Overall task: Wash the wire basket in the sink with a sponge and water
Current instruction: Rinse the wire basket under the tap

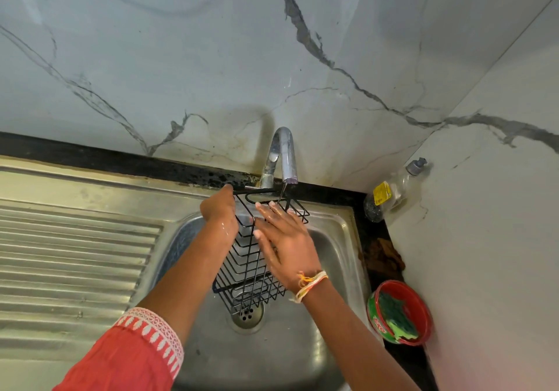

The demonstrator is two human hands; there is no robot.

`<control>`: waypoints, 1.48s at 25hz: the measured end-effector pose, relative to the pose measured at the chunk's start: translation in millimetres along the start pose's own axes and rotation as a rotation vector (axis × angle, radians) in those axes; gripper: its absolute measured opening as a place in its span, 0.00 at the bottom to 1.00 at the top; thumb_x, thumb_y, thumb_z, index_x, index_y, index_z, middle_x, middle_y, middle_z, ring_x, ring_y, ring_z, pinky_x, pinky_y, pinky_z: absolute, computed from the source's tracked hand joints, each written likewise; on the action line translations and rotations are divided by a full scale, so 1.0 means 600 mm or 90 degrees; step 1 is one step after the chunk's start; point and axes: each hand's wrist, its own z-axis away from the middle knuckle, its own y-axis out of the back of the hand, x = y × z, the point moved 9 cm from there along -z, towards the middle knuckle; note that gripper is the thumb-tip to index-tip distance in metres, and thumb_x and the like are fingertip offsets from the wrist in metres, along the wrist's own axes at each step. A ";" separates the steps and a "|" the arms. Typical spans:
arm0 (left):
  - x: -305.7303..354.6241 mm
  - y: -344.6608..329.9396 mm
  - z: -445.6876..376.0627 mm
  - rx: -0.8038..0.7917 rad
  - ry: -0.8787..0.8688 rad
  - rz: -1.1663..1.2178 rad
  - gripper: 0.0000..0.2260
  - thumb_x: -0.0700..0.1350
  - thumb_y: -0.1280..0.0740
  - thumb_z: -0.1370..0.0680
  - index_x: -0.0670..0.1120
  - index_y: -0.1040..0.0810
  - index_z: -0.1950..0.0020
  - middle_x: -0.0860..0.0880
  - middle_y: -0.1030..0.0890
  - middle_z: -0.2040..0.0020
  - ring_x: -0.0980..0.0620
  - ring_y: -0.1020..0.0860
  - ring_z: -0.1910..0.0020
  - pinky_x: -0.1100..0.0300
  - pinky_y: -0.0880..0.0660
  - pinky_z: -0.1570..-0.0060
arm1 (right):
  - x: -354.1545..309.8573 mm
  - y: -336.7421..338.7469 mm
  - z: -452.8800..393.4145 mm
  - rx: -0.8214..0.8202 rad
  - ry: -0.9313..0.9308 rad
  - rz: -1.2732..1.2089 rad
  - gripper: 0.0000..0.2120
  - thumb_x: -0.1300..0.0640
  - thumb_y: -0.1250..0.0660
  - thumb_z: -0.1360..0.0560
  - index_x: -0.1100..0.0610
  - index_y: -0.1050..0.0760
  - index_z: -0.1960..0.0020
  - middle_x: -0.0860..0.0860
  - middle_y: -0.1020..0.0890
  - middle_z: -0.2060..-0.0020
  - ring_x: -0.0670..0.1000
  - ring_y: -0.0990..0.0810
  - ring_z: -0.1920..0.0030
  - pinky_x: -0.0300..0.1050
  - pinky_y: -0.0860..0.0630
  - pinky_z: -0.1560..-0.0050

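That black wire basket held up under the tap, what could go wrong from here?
1. The left hand grips only the top corner of the black wire basket; wet, it might slip from that grip into the steel sink.
2. The right hand rubs it bare, while the green scrub sponge sits unused in the red tub, so grime may remain.

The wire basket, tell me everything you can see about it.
The wire basket is a black, open grid of thin metal-looking wire, long and narrow. It is held tilted over the sink, top end under the tap. The left hand grips its top rim; the right hand lies flat along its side.
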 end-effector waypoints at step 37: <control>-0.031 -0.056 0.064 -0.385 0.031 -0.355 0.19 0.59 0.43 0.19 0.45 0.28 0.58 0.50 0.21 0.72 0.58 0.40 0.85 0.65 0.31 0.79 | 0.213 -0.061 -0.020 0.123 -0.732 -0.520 0.28 0.41 0.53 0.19 0.58 0.40 0.26 0.64 0.32 0.30 0.63 0.32 0.32 0.55 0.35 0.33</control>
